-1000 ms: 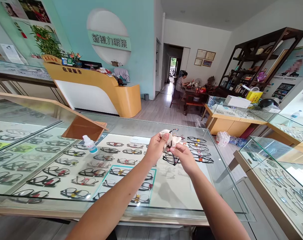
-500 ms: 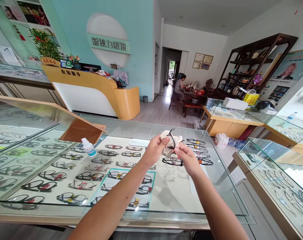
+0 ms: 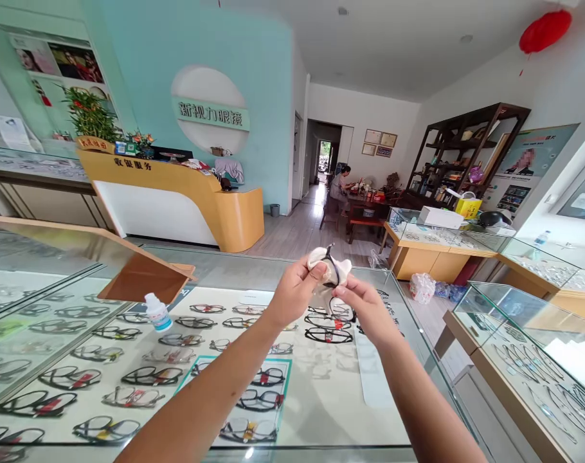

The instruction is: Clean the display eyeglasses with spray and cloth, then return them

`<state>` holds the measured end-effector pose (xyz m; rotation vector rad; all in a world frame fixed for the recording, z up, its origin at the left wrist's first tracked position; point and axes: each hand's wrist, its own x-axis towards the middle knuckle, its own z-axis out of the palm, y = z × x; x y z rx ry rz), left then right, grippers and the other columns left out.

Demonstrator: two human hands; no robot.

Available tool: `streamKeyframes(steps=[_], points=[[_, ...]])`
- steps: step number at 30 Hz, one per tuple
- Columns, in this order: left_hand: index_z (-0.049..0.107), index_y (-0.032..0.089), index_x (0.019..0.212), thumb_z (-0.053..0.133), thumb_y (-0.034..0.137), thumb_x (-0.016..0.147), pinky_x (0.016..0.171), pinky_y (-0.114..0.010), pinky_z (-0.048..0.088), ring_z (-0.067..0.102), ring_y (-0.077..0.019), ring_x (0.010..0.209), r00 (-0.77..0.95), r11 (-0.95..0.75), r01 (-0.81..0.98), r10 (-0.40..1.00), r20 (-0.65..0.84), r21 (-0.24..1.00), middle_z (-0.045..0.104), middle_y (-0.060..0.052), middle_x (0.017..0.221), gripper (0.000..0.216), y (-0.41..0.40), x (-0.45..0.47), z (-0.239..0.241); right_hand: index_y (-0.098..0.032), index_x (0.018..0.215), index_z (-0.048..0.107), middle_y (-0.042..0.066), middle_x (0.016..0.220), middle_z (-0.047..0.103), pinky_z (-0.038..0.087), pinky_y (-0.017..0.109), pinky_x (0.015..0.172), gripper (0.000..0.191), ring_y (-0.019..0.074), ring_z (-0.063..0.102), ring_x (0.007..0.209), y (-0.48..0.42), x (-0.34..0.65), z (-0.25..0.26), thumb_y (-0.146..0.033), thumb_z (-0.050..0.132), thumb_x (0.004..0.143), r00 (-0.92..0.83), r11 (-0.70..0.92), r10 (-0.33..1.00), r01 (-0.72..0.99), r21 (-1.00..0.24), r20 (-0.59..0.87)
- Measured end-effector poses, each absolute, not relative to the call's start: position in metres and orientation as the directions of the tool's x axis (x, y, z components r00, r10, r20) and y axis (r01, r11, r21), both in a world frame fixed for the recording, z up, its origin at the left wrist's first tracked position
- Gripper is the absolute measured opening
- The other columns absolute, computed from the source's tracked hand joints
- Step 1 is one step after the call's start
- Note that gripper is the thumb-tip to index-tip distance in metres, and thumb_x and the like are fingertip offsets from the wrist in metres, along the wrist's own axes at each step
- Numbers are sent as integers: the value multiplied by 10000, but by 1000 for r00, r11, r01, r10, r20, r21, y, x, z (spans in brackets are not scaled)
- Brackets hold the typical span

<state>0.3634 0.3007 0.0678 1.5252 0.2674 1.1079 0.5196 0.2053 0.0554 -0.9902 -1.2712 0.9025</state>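
Note:
Above the glass display case (image 3: 316, 411), both hands hold a dark-rimmed pair of eyeglasses (image 3: 336, 278). My left hand (image 3: 292, 292) is closed, pinching a cream-coloured cloth (image 3: 343, 266) round one lens with the thumb on the near side. My right hand (image 3: 364, 303) is closed too, its thumb and fingers gripping the frame near the middle. The other lens hangs below, over the glasses in the case, and is partly lost against them. A white squeeze bottle (image 3: 158, 314) with a blue label stands on the glass to the left.
A brown tilted stand with a mirror-like panel (image 3: 145, 280) rests on the counter's left. Several rows of eyeglasses (image 3: 152, 376) lie beneath the glass. More display cases (image 3: 519, 347) stand at right. A person (image 3: 341, 185) sits at a table in the back.
The camera view has tilted up and turned slightly right, so the room sits lower in view. The hands stay together on the eyeglasses and cloth, with only slight movement.

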Motion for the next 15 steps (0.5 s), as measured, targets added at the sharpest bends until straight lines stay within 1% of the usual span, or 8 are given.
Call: streamKeyframes(steps=[2, 3, 5, 8, 10, 11, 13, 15], points=[[691, 162, 1052, 885, 546, 846, 702, -254, 514, 626, -152, 769, 587, -302, -432, 621, 519, 850, 716, -44, 890, 477, 300, 361, 94, -211, 869, 753, 34, 940, 648, 428, 328, 877, 378, 203, 535, 905, 200, 527, 86, -582, 802, 917, 73, 366, 927, 24, -930, 367], [694, 170, 1088, 921, 498, 817, 715, -256, 529, 648, -160, 795, 591, -303, -458, 598, 541, 835, 732, -50, 925, 482, 298, 362, 104, -210, 877, 761, 30, 928, 641, 424, 323, 862, 355, 196, 529, 892, 198, 529, 98, -559, 805, 926, 55, 380, 923, 34, -924, 382], [697, 181, 1075, 957, 449, 782, 707, -245, 534, 654, -155, 793, 539, -320, -515, 600, 591, 795, 735, -44, 924, 475, 292, 367, 115, -210, 883, 765, 24, 911, 624, 412, 314, 827, 329, 182, 509, 861, 195, 530, 113, -531, 807, 937, 20, 414, 910, 46, -909, 415], [682, 174, 930, 911, 508, 833, 634, -215, 488, 577, -115, 697, 366, -394, -553, 676, 639, 734, 668, -8, 801, 416, 283, 376, 116, -216, 929, 762, 28, 931, 637, 415, 317, 821, 333, 183, 506, 861, 197, 526, 115, -546, 795, 949, -22, 438, 899, 44, -898, 438], [666, 169, 862, 849, 568, 883, 605, -210, 459, 521, -103, 662, 267, -445, -536, 717, 644, 717, 609, 5, 745, 439, 282, 378, 111, -216, 936, 758, 34, 943, 656, 421, 324, 834, 348, 189, 520, 877, 200, 524, 109, -562, 794, 946, -50, 421, 907, 50, -906, 419], [665, 166, 846, 824, 592, 898, 602, -212, 452, 509, -103, 660, 247, -457, -521, 728, 640, 721, 594, 6, 734, 458, 284, 377, 108, -214, 932, 761, 37, 942, 662, 421, 326, 835, 352, 191, 526, 880, 202, 524, 107, -564, 797, 943, -55, 410, 912, 59, -910, 407], [683, 160, 855, 807, 619, 902, 611, -222, 458, 519, -113, 672, 291, -436, -491, 735, 613, 754, 607, -5, 745, 478, 292, 372, 105, -214, 925, 777, 39, 926, 668, 416, 325, 819, 356, 193, 527, 869, 205, 528, 103, -569, 797, 938, -35, 399, 917, 77, -914, 397], [711, 154, 908, 824, 612, 888, 646, -236, 494, 569, -131, 704, 428, -365, -464, 705, 565, 807, 658, -27, 790, 472, 302, 365, 104, -217, 924, 797, 43, 915, 678, 414, 325, 803, 360, 196, 526, 855, 207, 533, 102, -577, 794, 932, 7, 391, 920, 72, -917, 393]])
